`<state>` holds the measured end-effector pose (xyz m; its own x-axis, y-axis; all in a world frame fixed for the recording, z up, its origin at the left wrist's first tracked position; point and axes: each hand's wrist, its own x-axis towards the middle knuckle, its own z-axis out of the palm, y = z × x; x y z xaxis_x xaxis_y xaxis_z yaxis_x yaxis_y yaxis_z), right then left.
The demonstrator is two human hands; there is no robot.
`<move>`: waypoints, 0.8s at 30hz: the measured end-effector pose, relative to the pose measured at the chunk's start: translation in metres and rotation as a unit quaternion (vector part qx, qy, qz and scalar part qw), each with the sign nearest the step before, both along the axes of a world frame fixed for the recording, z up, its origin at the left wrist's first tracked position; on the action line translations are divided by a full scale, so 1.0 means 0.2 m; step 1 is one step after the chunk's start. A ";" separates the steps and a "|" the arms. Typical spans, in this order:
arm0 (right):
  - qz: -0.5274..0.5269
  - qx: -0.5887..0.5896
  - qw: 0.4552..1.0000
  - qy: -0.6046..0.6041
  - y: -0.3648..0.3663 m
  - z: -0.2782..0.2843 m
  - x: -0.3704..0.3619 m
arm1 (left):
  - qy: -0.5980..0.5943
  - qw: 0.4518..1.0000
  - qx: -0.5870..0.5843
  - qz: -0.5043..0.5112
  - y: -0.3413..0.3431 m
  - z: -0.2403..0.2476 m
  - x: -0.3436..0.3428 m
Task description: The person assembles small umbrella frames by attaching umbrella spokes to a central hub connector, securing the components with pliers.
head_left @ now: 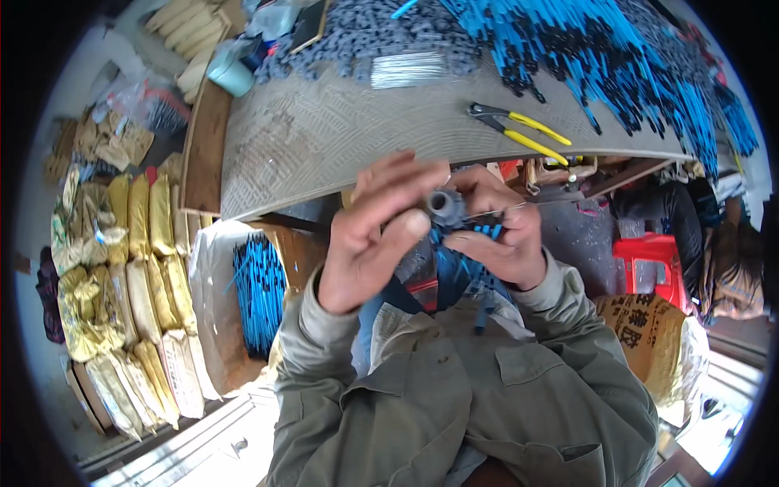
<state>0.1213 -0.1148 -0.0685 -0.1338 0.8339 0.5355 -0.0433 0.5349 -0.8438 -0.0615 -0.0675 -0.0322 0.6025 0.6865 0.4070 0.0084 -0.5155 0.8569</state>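
Observation:
Above my lap, my right hand (pixel 507 243) is closed round a grey plastic fitting (pixel 445 207) with a round hollow end. Thin blue sticks (pixel 480 280) with dark ends hang below that hand, and a fine wire (pixel 505 209) crosses its fingers. My left hand (pixel 369 235) is on the other side of the fitting, fingers stretched out and smeared by motion. Its thumb tip is close to the hollow end; whether it touches I cannot tell. The palms hide part of the fitting and the sticks' upper ends.
On the grey table (pixel 324 134) lie yellow-handled pliers (pixel 519 134), cut wires (pixel 408 70), many grey fittings (pixel 349 40) and a heap of blue sticks (pixel 584 65). An open box of blue sticks (pixel 258 296) stands at left, near stacked bags (pixel 138 284). A red stool (pixel 653 264) is at right.

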 end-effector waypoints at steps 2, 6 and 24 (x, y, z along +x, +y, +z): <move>-0.089 0.047 0.994 -0.041 -0.02 -0.06 -0.04 | -0.032 0.998 -0.049 0.009 -0.06 -0.04 0.03; -0.148 0.068 0.987 0.005 -0.01 -0.13 -0.15 | -0.102 0.985 -0.121 0.073 -0.11 -0.18 0.04; 0.125 -0.162 0.966 0.157 0.11 -0.18 -0.08 | -0.252 0.946 -0.161 0.123 -0.06 -0.28 0.02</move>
